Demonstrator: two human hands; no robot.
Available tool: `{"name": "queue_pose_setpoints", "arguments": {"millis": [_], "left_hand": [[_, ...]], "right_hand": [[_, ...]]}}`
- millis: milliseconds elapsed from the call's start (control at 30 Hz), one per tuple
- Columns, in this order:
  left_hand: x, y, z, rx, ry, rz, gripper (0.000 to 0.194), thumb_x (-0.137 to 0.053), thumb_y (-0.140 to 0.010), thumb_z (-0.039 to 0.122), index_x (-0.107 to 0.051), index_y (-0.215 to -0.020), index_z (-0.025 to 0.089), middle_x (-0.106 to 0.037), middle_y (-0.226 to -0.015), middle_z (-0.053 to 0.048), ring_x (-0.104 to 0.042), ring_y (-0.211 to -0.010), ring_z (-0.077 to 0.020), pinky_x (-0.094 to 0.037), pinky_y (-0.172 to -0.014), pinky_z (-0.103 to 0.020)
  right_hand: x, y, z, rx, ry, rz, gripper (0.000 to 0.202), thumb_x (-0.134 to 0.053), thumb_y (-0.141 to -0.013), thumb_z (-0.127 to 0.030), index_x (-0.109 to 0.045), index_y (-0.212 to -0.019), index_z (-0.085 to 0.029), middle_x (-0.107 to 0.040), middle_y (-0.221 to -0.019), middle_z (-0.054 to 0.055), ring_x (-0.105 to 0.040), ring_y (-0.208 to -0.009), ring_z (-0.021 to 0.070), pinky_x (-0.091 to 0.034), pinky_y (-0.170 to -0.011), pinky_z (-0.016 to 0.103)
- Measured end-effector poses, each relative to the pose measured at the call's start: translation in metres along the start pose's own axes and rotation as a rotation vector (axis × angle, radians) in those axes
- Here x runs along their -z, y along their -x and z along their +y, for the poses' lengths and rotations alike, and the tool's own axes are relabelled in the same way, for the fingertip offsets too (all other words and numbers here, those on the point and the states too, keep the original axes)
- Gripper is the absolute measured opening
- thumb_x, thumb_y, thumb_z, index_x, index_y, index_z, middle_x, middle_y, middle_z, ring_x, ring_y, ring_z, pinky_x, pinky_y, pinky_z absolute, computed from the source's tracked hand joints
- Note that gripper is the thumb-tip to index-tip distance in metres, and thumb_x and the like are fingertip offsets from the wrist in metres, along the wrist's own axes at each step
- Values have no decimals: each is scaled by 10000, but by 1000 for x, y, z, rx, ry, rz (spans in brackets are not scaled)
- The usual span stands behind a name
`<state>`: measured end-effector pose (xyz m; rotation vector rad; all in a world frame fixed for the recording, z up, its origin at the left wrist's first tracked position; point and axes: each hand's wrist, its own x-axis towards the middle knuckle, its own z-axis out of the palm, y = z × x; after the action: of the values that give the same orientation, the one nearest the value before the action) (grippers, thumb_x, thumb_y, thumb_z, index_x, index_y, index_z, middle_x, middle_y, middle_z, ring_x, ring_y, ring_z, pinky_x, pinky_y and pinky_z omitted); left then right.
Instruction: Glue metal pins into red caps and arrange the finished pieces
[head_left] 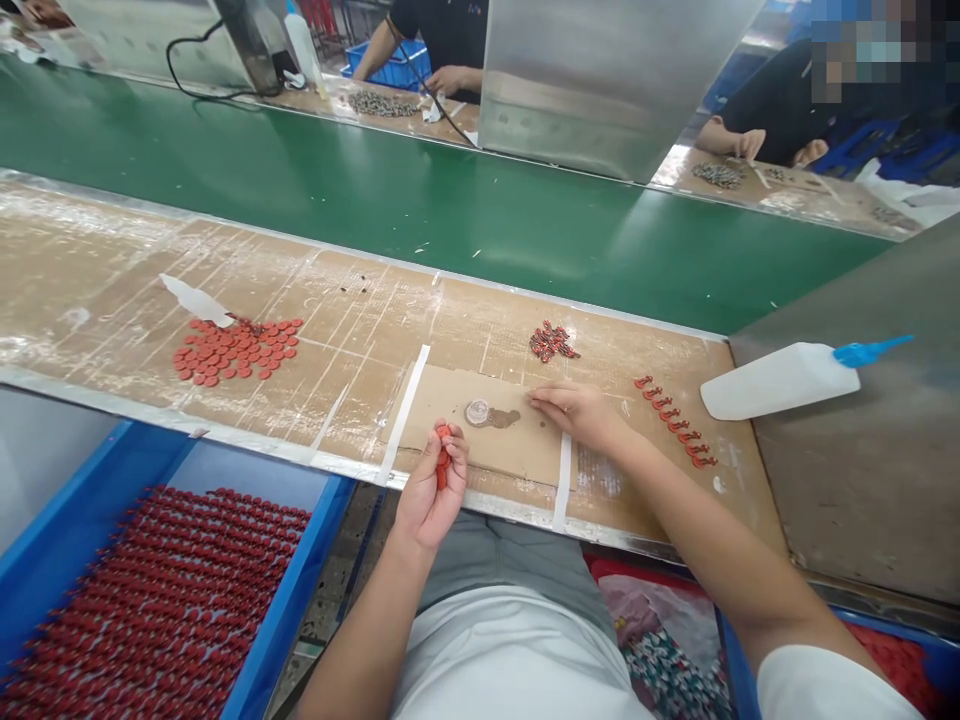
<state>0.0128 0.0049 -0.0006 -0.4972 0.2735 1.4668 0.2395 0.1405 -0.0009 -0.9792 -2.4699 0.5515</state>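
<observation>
My left hand is closed around several small red discs, just over the table's near edge. Over the right part of a taped cardboard sheet, my right hand has its fingers pressed together; whether anything sits between them is too small to see. On the sheet, left of those fingertips, is a whitish round blob beside a brown wet-looking stain. Beyond the sheet lies a small pile of dark red pieces. A slanting row of red pieces lies right of my right hand.
A white squeeze bottle with blue tip lies at the right against a metal panel. Many red discs are heaped on the left. A blue tray with rows of red pieces stands below. Past the green belt, other people work.
</observation>
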Motion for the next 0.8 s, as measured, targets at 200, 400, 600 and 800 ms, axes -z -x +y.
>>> {"name": "queue_pose_setpoints", "arguments": {"millis": [200, 400, 600, 800], "left_hand": [[2, 0, 2, -34, -80, 15, 330, -338, -973, 170, -658, -941, 99, -630, -954, -84, -634, -796, -26, -550, -755, -117], [7, -3, -2, -245, -352, 49, 194, -495, -888, 64, -681, -923, 108, -693, -968, -76, -674, -832, -60, -544, -801, -132], [11, -3, -4, -321, -512, -1, 192, -649, -791, 82, -691, -967, 145, -716, -998, -45, -679, -893, -75, -524, -857, -143], [15, -4, -5, -360, -569, -18, 220, -716, -736, 110, -695, -950, 160, -724, -968, -26, -685, -887, -85, -531, -839, -152]], "right_hand": [[-6, 3, -5, -332, -145, 205, 188, -685, -775, -383, -754, -879, -242, -751, -923, 33, -714, -794, 210, -580, -726, 332], [-28, -10, -47, -437, -522, 494, 264, -747, -706, -387, -751, -896, -204, -753, -897, 50, -713, -755, 199, -590, -674, 309], [-55, -21, -73, -253, -402, 553, 161, -701, -771, -332, -750, -899, -246, -752, -913, 30, -686, -692, 161, -570, -654, 301], [-67, -24, -69, 8, -288, 593, 103, -681, -794, -242, -739, -876, -265, -752, -861, 25, -699, -758, 177, -562, -728, 323]]}}
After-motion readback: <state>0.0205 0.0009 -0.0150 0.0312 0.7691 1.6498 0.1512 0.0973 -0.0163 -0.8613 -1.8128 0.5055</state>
